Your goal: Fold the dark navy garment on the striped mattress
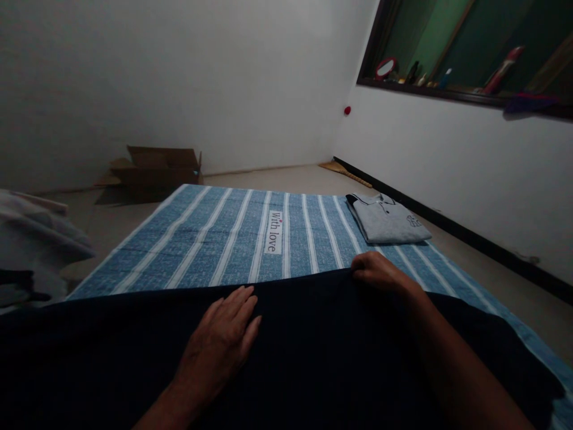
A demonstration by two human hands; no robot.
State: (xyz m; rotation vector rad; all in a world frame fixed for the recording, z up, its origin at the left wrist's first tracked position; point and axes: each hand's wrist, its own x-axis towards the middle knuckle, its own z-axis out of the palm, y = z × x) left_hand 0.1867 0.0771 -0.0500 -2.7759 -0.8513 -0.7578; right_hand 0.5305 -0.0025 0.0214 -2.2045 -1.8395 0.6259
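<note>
A dark navy garment (pixel 304 346) lies spread across the near part of a blue and white striped bed cover (pixel 233 239); its exact kind does not show. My left hand (pixel 219 340) rests flat on the cloth, fingers stretched toward its far edge. At that far edge, further right, my right hand (pixel 376 272) pinches the fabric between thumb and fingers. Beyond my right hand sits a folded grey polo shirt (pixel 387 221) with a dark-trimmed collar. The garment's near side runs out of the picture.
An opened cardboard box (pixel 156 170) stands on the floor by the far wall. Pale cloth (pixel 36 239) is piled at the left. A broom (pixel 344 172) lies along the right wall, below a window ledge (pixel 425 88) with a mirror and bottles.
</note>
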